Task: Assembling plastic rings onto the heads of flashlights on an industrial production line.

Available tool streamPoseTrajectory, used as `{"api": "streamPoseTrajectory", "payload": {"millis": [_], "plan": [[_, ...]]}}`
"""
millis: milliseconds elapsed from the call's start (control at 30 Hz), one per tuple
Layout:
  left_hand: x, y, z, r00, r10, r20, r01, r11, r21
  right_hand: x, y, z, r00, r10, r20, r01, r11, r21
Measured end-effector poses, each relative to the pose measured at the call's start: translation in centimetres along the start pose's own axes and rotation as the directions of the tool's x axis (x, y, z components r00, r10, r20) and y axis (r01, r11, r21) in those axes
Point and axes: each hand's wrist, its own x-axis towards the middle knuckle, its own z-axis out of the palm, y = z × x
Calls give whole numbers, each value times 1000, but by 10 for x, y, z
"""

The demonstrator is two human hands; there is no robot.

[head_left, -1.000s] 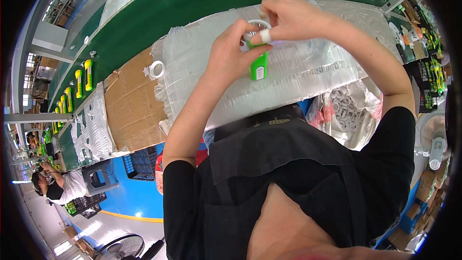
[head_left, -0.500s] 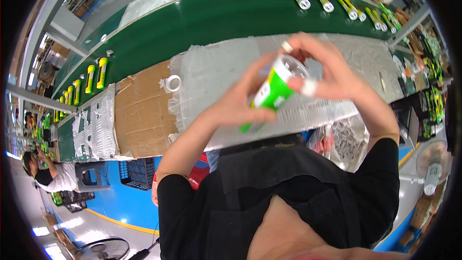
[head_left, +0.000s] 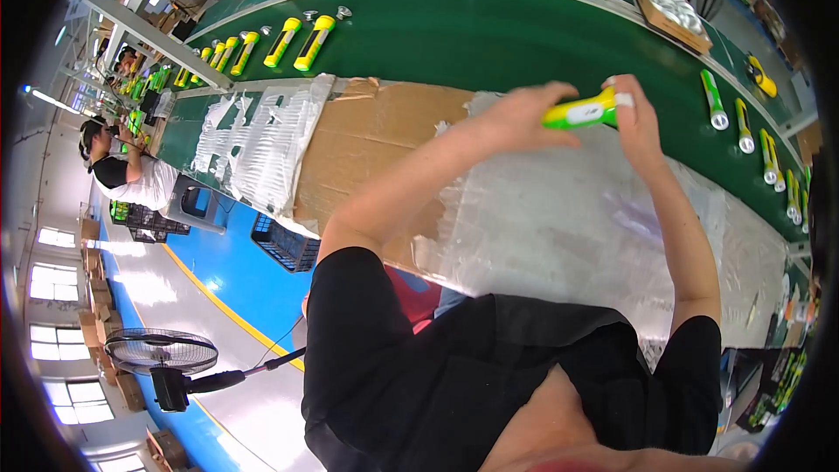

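Note:
Both of my hands are raised over the far part of the worktable, with a green and yellow flashlight [head_left: 580, 113] held nearly level between them. My left hand [head_left: 527, 117] grips its left end, though the fingers partly hide it. The other end, by the white finger covering, is in the closed fingers of my right hand [head_left: 635, 118], which hide most of the flashlight's head. Beneath my arms, clear plastic sheeting [head_left: 533, 210] covers the tabletop next to a sheet of brown cardboard [head_left: 376, 144].
A green conveyor belt [head_left: 419, 35] runs beyond the table. Several yellow flashlights [head_left: 315, 42] lie on it at left, others [head_left: 715, 100] at right. A tray of white parts [head_left: 669, 4] sits past its far edge. A person [head_left: 131, 166] works at left, and a fan [head_left: 162, 354] stands behind.
My view has swung left. The flashlight has moved away from my body and tipped from steep to nearly level. The white ring seen earlier on the cardboard no longer shows.

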Motion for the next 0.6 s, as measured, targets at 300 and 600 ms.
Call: {"api": "streamPoseTrajectory", "payload": {"millis": [300,600], "plan": [[-93,-286,-211,509,-334,-793,855,300,422,72,242,-86,756,328,-567,-605,681,-413],[-91,-312,-216,389,-496,-776,920,245,304,52,169,-80,956,-5,-293,-222,641,-735]]}}
